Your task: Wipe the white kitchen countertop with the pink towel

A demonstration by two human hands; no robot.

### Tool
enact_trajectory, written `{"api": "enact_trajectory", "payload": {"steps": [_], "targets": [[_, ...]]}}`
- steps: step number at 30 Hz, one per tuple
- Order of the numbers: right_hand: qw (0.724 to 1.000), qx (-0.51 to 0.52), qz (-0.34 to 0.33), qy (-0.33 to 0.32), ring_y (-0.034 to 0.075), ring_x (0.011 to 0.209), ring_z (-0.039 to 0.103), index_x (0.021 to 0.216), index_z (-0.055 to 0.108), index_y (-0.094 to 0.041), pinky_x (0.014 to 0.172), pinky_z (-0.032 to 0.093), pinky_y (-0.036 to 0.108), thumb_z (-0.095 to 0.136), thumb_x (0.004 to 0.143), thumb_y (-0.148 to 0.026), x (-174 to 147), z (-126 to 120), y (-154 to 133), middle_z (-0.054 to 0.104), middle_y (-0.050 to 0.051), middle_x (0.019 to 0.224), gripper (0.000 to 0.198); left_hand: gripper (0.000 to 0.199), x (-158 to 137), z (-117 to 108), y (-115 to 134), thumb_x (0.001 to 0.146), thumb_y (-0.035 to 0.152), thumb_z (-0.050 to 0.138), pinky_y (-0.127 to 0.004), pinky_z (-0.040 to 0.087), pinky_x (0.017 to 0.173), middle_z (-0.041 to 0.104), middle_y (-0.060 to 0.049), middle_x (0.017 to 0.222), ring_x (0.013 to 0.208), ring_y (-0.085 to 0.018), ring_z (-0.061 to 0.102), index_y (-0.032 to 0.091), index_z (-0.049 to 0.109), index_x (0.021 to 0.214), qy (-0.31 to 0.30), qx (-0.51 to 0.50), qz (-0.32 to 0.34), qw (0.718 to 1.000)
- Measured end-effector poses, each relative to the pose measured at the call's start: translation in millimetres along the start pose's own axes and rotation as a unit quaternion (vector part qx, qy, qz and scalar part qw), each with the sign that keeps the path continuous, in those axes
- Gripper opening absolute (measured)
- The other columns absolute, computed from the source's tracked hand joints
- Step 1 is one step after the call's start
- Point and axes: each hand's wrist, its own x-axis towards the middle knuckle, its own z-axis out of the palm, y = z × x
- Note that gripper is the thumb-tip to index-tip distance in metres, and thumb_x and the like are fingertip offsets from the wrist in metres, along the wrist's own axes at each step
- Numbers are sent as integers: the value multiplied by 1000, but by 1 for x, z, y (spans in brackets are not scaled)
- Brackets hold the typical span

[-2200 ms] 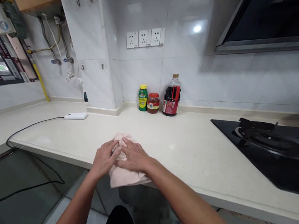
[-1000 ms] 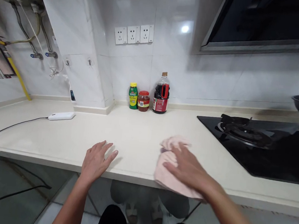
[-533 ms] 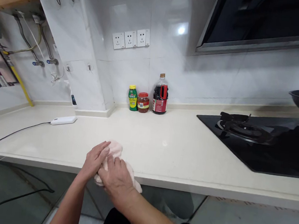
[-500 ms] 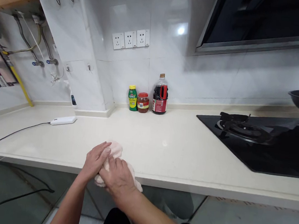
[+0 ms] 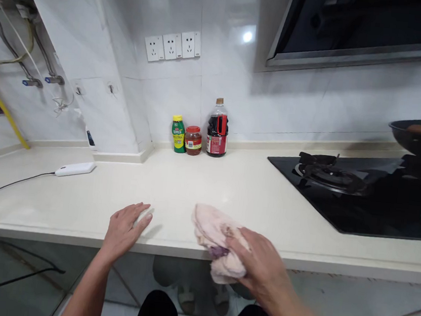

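A pale pink cloth (image 5: 213, 223) is bunched in my right hand (image 5: 260, 259), whose fingers are closed round it near the front edge of the counter. Part of the cloth hangs down past that edge, and a purple patch shows in its folds. To the left, my left hand (image 5: 125, 229) hovers just over the white countertop (image 5: 177, 189), holding nothing. Its fingers are stretched out, with the thumb apart from them.
Against the wall stand a green squeeze bottle (image 5: 178, 135), a red-lidded jar (image 5: 193, 141) and a dark sauce bottle (image 5: 218, 131). A black gas hob (image 5: 358, 207) with a wok (image 5: 417, 135) lies right. A white power bank (image 5: 75, 169) with a black cable lies left.
My hands have come apart. The right hand has carried the cloth to the right, while my left hand has let go of it and opened. The view has shifted slightly right.
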Motion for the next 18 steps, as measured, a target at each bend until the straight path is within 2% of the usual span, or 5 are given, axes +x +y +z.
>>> {"api": "enact_trajectory", "payload": {"steps": [5, 8, 13, 15, 18], "targets": [[992, -43, 100, -61, 36, 133, 48, 141, 50, -30, 107, 44, 53, 74, 80, -50, -53, -35, 79, 51, 13, 144, 69, 55, 0, -2, 2, 97, 62, 37, -49, 37, 114, 63, -3, 141, 135, -29, 53, 30, 67, 130, -9, 5, -2, 1000], [989, -54, 116, -74, 36, 131, 51, 149, 41, -27, 105, 47, 52, 71, 78, -55, -68, -58, 113, 51, 11, 147, 82, 55, 0, 0, 0, 96, 63, 39, -50, 37, 113, 63, -3, 142, 136, -29, 52, 30, 67, 130, -11, 6, 1, 1000], [963, -53, 227, -133, 29, 128, 55, 157, 23, -28, 101, 50, 42, 66, 77, -38, -84, -91, 145, 47, 9, 151, 91, 54, -1, 1, -1, 96, 62, 40, -50, 36, 114, 63, -3, 141, 136, -29, 52, 30, 66, 130, -10, 8, 8, 1000], [955, -22, 259, -143, 27, 130, 54, 155, 26, -32, 102, 50, 39, 63, 76, -33, -90, -99, 153, 48, 7, 151, 88, 54, -1, 1, -1, 96, 63, 40, -51, 36, 114, 62, -3, 142, 136, -29, 52, 31, 66, 130, -11, 9, 7, 1000], [954, -6, 271, -129, 22, 125, 59, 150, 37, -37, 96, 53, 31, 62, 80, -41, -91, -107, 155, 55, 4, 145, 74, 54, -1, 2, -1, 96, 63, 41, -52, 36, 114, 62, -4, 143, 137, -30, 51, 30, 66, 130, -10, 11, 7, 1000]]}}
